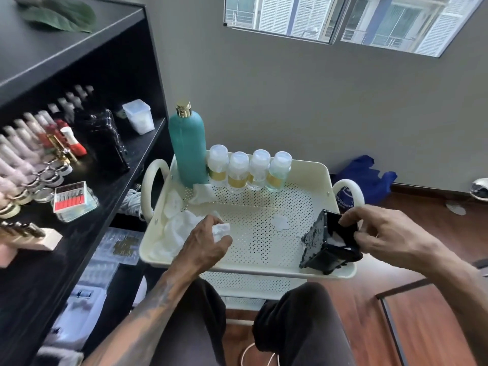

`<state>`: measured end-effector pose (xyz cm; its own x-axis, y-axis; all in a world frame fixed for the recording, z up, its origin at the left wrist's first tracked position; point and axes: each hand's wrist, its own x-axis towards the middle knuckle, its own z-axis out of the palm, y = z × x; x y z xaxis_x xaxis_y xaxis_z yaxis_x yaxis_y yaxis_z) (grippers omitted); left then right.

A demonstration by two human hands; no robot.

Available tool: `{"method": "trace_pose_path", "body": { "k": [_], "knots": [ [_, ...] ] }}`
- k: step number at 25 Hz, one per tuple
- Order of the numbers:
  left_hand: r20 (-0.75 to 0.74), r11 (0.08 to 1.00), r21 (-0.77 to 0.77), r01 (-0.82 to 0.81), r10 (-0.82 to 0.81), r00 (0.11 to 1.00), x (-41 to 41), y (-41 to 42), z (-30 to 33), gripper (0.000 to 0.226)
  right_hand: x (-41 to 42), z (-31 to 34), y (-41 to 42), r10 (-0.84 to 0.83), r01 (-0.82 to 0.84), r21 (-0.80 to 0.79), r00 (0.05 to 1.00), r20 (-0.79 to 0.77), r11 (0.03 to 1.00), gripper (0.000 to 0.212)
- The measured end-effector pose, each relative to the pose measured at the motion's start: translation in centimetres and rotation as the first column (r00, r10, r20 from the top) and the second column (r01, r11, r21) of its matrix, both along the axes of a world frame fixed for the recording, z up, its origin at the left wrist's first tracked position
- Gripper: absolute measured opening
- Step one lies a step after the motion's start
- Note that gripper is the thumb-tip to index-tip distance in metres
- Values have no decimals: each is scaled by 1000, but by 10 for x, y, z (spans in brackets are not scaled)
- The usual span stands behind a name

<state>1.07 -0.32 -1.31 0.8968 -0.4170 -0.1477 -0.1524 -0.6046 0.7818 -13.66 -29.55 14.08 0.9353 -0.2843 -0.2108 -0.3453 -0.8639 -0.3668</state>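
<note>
On the far left stands a black wooden shelf unit (79,62), its middle shelf crowded with rows of pale and red nail-polish bottles (21,154). Beside it is a cream perforated metal cart tray (264,272) with looped handles. A tall teal bottle with a gold cap (188,149) stands in the tray's far left corner. Four small clear bottles with gold bands (260,167) line the far edge just beside it. A heap of crumpled white tissues (177,231) lies along the tray's left edge. Over that heap the left hand (208,244) pinches a small white wipe (221,231) between thumb and curled fingertips. A flat white flower-shaped pad (280,222) lies near the tray's middle. At the near right corner a black square plastic box (323,247) is tipped onto one edge with its open mouth turned toward the right hand (380,233). The fingers of that hand curl over the box's rim and its thumb presses the outer wall. The box looks light and stiff, with one rough, speckled face that should give good purchase. The rim pinch seems right, since it leaves the inside free for wiping. Something white shows inside, though what it is cannot be told. The wipe is soft and nearly weightless, so a fingertip pinch should be enough. A blue plastic bag (367,175) lies on the floor beyond the tray's right handle.
</note>
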Motion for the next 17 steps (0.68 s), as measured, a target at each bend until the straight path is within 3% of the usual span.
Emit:
{"method": "trace_pose_path", "body": {
  "k": [1,3,5,9,13,17],
  "knots": [
    [-2,1000,6,3,-3,1000,0,-1,0,15,-9,-3,-3,3,-4,16,998,69,1000,41],
    [-26,1000,-3,-13,13,1000,2,-1,-1,4,-18,-15,-6,9,-11,45,999,43,999,77],
    [-21,1000,-11,-23,23,1000,2,-2,-1,19,-19,-30,-8,-26,26,99,1000,5,995,95],
    [18,995,-81,-65,67,998,-3,-4,3,34,-13,-44,-14,-49,37,152,996,76,988,92],
    [-28,953,-262,-153,151,988,-10,-13,29,22,-11,-49,-20,-53,38,162,995,90,986,94],
    [-11,907,-419,-36,35,999,-24,-67,85,20,-12,-58,-21,-75,47,194,988,135,980,93]
  ]
}}
